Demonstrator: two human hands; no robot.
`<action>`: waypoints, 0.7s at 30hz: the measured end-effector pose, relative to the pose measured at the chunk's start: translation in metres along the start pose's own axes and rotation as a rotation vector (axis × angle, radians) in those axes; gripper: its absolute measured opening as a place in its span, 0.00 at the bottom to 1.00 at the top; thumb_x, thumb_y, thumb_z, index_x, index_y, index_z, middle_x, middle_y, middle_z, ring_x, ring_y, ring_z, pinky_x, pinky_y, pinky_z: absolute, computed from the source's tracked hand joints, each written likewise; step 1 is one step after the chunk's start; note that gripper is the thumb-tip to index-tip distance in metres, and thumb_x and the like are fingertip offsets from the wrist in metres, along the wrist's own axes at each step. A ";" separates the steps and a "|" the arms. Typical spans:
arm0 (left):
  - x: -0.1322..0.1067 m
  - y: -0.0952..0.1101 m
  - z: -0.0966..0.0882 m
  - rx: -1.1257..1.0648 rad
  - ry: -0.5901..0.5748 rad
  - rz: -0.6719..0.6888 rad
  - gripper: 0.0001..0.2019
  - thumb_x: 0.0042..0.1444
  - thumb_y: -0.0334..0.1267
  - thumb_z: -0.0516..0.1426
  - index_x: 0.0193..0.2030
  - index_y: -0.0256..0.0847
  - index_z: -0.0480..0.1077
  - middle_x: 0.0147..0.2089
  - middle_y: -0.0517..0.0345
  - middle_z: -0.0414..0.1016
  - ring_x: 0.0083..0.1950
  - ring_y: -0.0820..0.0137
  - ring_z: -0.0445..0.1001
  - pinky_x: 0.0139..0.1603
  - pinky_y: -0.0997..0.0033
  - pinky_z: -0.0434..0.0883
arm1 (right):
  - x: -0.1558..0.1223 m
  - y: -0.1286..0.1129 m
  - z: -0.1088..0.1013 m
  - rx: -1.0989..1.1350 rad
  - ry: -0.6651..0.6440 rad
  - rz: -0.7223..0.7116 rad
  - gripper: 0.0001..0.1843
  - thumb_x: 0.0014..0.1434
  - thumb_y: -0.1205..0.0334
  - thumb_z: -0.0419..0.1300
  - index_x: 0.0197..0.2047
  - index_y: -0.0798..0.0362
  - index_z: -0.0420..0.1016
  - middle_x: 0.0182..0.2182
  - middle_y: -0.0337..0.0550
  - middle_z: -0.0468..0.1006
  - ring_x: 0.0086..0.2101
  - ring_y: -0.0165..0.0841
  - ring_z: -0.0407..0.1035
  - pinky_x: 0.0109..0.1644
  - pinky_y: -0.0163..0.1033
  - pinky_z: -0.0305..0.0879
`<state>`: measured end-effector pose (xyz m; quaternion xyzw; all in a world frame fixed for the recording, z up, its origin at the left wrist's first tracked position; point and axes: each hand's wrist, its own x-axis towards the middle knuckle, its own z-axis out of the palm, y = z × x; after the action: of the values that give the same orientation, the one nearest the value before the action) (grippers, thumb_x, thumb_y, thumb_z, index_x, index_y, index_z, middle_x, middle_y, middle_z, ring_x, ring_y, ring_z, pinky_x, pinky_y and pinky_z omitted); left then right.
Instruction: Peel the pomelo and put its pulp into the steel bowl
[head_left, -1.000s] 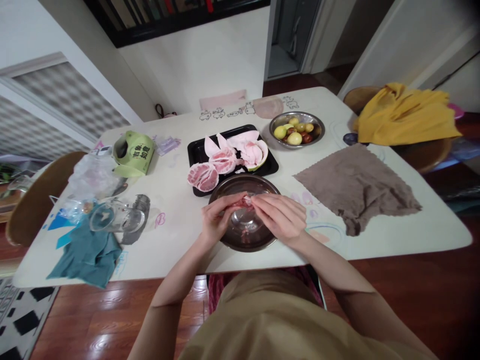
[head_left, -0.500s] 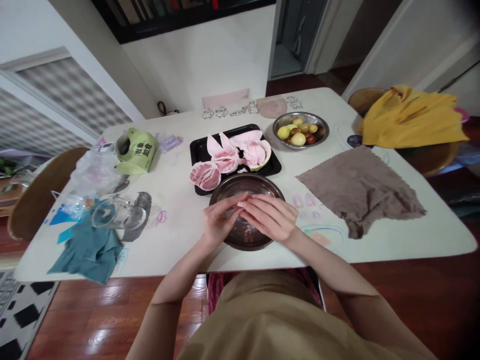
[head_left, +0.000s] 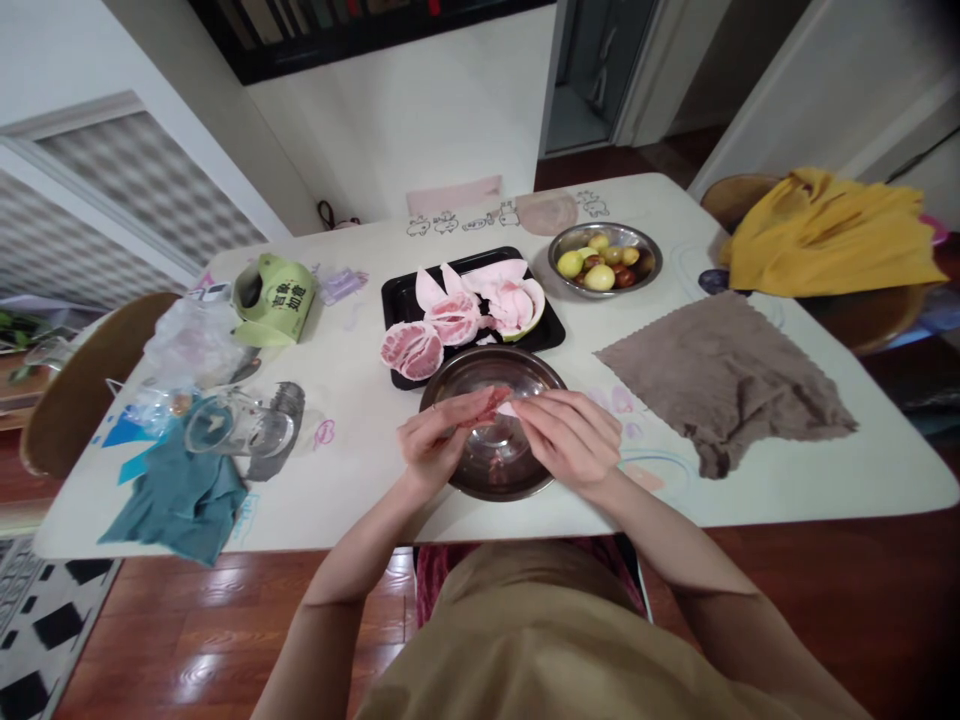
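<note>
Between the two hands, over a steel bowl (head_left: pixel 517 480): one pomelo segment (head_left: pixel 486 405), pink-red, gripped at its left end by the left hand (head_left: pixel 431 445) and at its right end by the right hand (head_left: pixel 570 438); fingers of both curled close about it, fingertips nearly meeting. Bowl interior: small pink scraps at the bottom.

Just beyond the bowl: black tray (head_left: pixel 391 300), touching or nearly touching its far rim. Contents: peeled pomelo half (head_left: pixel 411 349) at the near left corner, a second peeled piece (head_left: pixel 453 318) behind it, pink-lined rind pieces (head_left: pixel 510 300) toward the right.

Right of the right hand, on the white table (head_left: pixel 360 400): brown cloth (head_left: pixel 724 375), spread flat with one corner bunched.

Left of the left hand, well apart: glass jug (head_left: pixel 238 428) lying on a teal cloth (head_left: pixel 176 500); clear plastic bag (head_left: pixel 191 345) and green tissue pack (head_left: pixel 274 297) farther back.

Far right of the tray: small steel bowl (head_left: pixel 645 250) of yellow-green and red fruits (head_left: pixel 600 265).

Farthest right: yellow cloth (head_left: pixel 825 235) over a wooden chair.
</note>
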<state>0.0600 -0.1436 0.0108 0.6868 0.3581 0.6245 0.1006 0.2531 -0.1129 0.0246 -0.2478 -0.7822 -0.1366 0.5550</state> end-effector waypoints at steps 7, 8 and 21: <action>0.000 -0.001 0.001 -0.065 0.072 0.014 0.14 0.58 0.22 0.66 0.48 0.43 0.80 0.48 0.55 0.86 0.49 0.62 0.86 0.49 0.65 0.86 | 0.001 0.002 -0.002 -0.008 0.022 0.055 0.13 0.64 0.72 0.65 0.49 0.49 0.81 0.35 0.39 0.87 0.34 0.33 0.80 0.40 0.38 0.79; 0.001 -0.001 0.001 -0.067 0.083 0.017 0.14 0.57 0.23 0.67 0.47 0.42 0.80 0.47 0.55 0.86 0.49 0.62 0.87 0.49 0.65 0.86 | 0.001 0.003 -0.001 -0.009 0.035 0.069 0.13 0.64 0.73 0.65 0.49 0.49 0.81 0.34 0.40 0.87 0.34 0.33 0.80 0.40 0.38 0.79; 0.006 -0.005 0.000 -0.059 0.168 0.124 0.07 0.59 0.30 0.68 0.44 0.41 0.80 0.41 0.53 0.87 0.44 0.59 0.87 0.43 0.62 0.86 | -0.003 0.022 0.005 -0.018 0.077 0.150 0.13 0.62 0.75 0.66 0.48 0.52 0.80 0.35 0.43 0.86 0.34 0.35 0.79 0.41 0.40 0.76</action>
<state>0.0580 -0.1362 0.0122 0.6496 0.3034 0.6952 0.0513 0.2612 -0.0928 0.0188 -0.3052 -0.7383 -0.1113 0.5912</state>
